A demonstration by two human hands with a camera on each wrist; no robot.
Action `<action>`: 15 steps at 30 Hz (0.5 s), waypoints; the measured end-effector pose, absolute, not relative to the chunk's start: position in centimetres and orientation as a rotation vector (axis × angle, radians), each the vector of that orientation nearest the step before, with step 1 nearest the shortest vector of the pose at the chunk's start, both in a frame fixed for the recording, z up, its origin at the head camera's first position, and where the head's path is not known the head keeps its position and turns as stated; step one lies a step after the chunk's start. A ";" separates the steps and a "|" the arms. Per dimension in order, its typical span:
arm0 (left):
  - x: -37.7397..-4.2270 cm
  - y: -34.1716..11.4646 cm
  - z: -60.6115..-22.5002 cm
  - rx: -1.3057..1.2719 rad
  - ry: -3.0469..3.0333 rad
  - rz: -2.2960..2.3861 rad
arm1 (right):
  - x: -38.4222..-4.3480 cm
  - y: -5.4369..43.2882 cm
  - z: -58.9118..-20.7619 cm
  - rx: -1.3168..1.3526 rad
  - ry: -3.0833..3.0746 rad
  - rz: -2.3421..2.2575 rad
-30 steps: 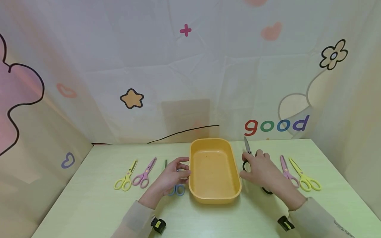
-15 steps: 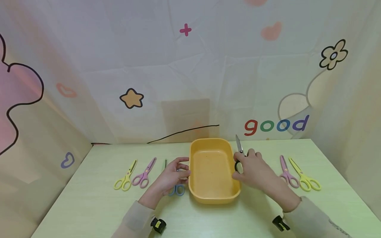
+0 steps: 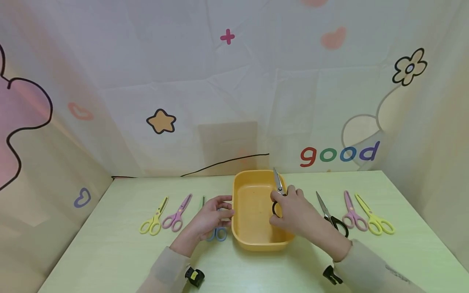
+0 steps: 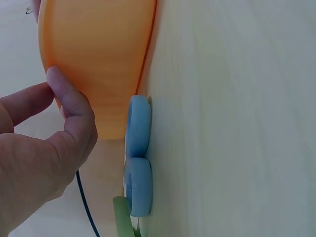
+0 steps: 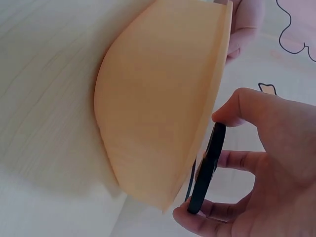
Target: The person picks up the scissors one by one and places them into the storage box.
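My right hand (image 3: 294,211) pinches a pair of black-handled scissors (image 3: 279,187) by the handles, over the right part of a yellow plastic basin (image 3: 265,247). The blades point away, towards the back wall. In the right wrist view the black handle (image 5: 206,168) sits between thumb and fingers, just past the basin's rim (image 5: 217,89). My left hand (image 3: 212,213) rests its fingertips against the basin's left rim; the left wrist view has a bent finger (image 4: 74,101) touching that rim. Under the left hand lie blue-handled scissors (image 3: 221,233), partly hidden by it.
Left on the pale table (image 3: 110,252) lie yellow scissors (image 3: 155,217) and pink scissors (image 3: 178,213). Right of the basin are another black-handled pair (image 3: 331,217), pink scissors (image 3: 353,211) and yellow scissors (image 3: 373,215). A printed curtain (image 3: 183,101) stands behind the table.
My right hand has carried the black-handled scissors leftwards, from beside the basin to over it, uncovering the second black-handled pair. The left hand stays at the rim.
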State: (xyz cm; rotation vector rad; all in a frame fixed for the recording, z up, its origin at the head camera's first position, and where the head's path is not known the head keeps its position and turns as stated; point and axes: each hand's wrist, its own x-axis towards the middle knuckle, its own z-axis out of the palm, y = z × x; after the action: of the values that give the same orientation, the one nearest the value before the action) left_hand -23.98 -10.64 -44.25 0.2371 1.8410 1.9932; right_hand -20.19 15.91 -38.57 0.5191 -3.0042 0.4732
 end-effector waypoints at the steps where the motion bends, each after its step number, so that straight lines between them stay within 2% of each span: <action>1: -24.0 -10.7 -44.3 0.244 1.839 1.992 | -20.2 15.7 -38.6 0.524 -3.004 0.474; 15: -24.0 -10.7 -44.3 0.238 1.853 1.987 | -20.2 12.1 -38.6 0.590 -3.027 0.438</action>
State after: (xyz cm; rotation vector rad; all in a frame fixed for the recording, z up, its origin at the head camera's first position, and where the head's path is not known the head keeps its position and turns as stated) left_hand -24.03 -10.69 -44.33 0.2382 1.8527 1.9875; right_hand -20.23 12.14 -38.62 0.5899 -3.0272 0.4383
